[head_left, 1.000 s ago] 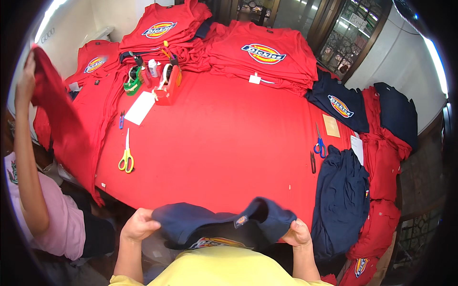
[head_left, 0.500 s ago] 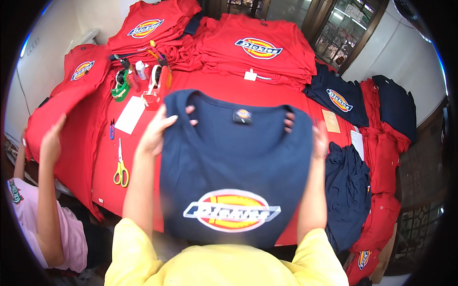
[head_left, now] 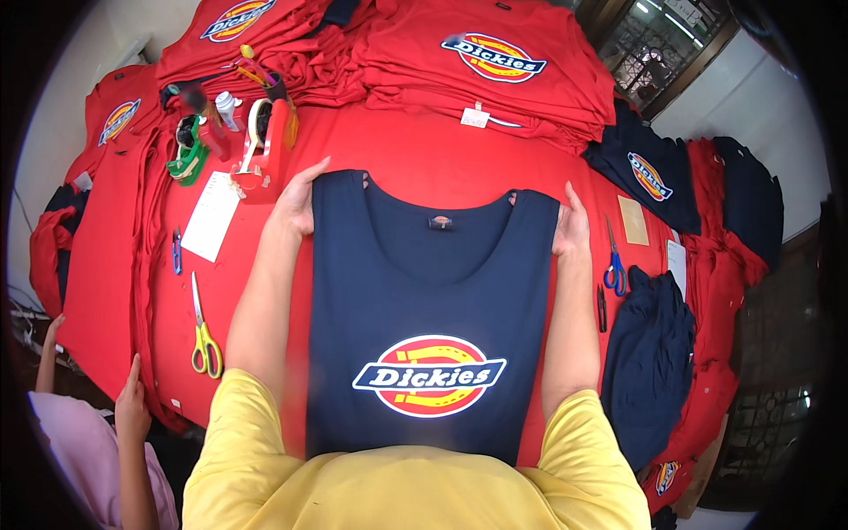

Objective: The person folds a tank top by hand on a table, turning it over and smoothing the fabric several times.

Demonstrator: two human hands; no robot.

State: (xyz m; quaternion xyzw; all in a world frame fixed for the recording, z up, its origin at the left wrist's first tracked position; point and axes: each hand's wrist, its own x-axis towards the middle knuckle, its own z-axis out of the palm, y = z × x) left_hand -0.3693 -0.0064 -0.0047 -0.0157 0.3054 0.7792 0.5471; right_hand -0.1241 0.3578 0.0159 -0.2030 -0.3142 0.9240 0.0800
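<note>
A navy sleeveless shirt (head_left: 433,291) with a red, yellow and white oval print on the chest is spread in front of me, its neckline facing away. My left hand (head_left: 302,201) grips its left shoulder strap, thumb outside and fingertips showing at the inner edge of the strap. The other strap is held the same way by my right hand (head_left: 572,226), whose fingers pass partly beneath the cloth. The hem is hidden by my yellow top.
Stacks of red shirts (head_left: 486,88) line the far side of the red-covered table. Yellow-handled scissors (head_left: 205,346), a blue thread snipper (head_left: 177,251) and a tape dispenser (head_left: 259,146) lie leftward; blue-handled scissors (head_left: 616,269) and crumpled navy cloth (head_left: 649,353) rightward. A co-worker's hand (head_left: 132,406) is at left.
The navy shirt has come down flatter and straighter, its straps still in my hands. The co-worker at left has lowered a red shirt onto the table's left side.
</note>
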